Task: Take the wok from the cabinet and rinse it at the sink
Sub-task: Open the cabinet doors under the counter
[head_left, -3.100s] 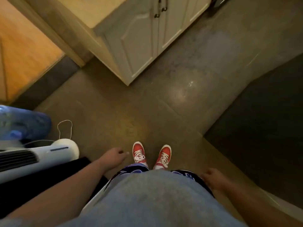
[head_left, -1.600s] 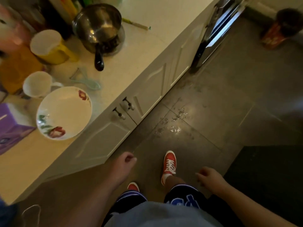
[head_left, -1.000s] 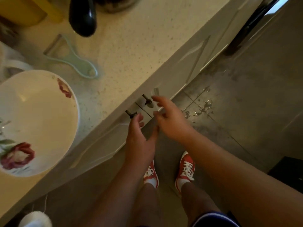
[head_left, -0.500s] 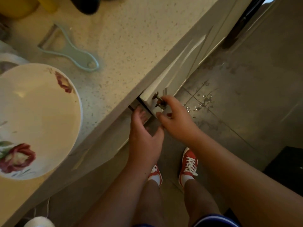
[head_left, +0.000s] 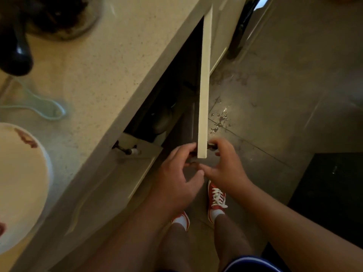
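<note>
The cream cabinet door (head_left: 205, 85) under the counter stands swung out, seen edge-on. My right hand (head_left: 224, 165) grips its dark knob on the door's outer face. My left hand (head_left: 176, 173) is on the inner side of the door's free edge, fingers curled against it. In the dark cabinet opening a rounded dark metal vessel (head_left: 163, 118) shows dimly; it may be the wok, I cannot tell. The neighbouring left door (head_left: 137, 165) is shut, its knob (head_left: 125, 150) free.
The speckled countertop (head_left: 102, 75) carries a white flowered bowl (head_left: 19, 183), a pale green peeler (head_left: 39, 108) and a pot with a black handle (head_left: 17, 52). Water drops (head_left: 220, 120) lie on the tiled floor. A dark mat (head_left: 330, 193) lies at right.
The right cabinet door has swung from just ajar to wide open, pulled by my right hand on its knob. My left hand moved from the gap to the door's edge.
</note>
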Motion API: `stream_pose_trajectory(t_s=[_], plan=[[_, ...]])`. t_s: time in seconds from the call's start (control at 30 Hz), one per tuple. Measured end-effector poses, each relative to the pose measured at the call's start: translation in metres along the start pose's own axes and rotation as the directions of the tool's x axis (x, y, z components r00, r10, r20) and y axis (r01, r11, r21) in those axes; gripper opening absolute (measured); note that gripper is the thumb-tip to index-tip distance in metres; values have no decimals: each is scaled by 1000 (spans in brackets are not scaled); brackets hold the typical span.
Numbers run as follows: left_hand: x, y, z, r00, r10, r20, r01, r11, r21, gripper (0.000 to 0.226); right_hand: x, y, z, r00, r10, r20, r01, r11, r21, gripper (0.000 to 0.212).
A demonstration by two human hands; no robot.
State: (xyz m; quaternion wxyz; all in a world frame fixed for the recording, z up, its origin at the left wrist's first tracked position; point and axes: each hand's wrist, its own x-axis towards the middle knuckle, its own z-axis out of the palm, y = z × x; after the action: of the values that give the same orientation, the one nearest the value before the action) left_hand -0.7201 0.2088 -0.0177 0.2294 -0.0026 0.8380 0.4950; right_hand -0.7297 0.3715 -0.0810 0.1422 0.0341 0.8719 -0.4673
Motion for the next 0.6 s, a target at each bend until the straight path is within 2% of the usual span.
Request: stream_pose_trajectory(t_s=[0.13,0.3,0.43,0.5,0.6], plan=[[10,15,18,994,95,55,-98,993,59,49,-7,17,-11,993,44,-110,-36,997,70,57],[26,32,33,961,235,146,-269,917,293,22,-6,34,-29,976,94,-194,-81,994,78,56],[59,50,30,899,436,37,-392,763,514,54,-7,51,-44,965,83,-248,-71,996,59,63],[80,62,29,874,478,84,-413,643,645,70,-10,58,-50,948,103,-300,-83,993,78,70],[106,76,35,843,484,236,-484,489,726,69,-16,65,-51,880,211,-425,-147,973,179,79]])
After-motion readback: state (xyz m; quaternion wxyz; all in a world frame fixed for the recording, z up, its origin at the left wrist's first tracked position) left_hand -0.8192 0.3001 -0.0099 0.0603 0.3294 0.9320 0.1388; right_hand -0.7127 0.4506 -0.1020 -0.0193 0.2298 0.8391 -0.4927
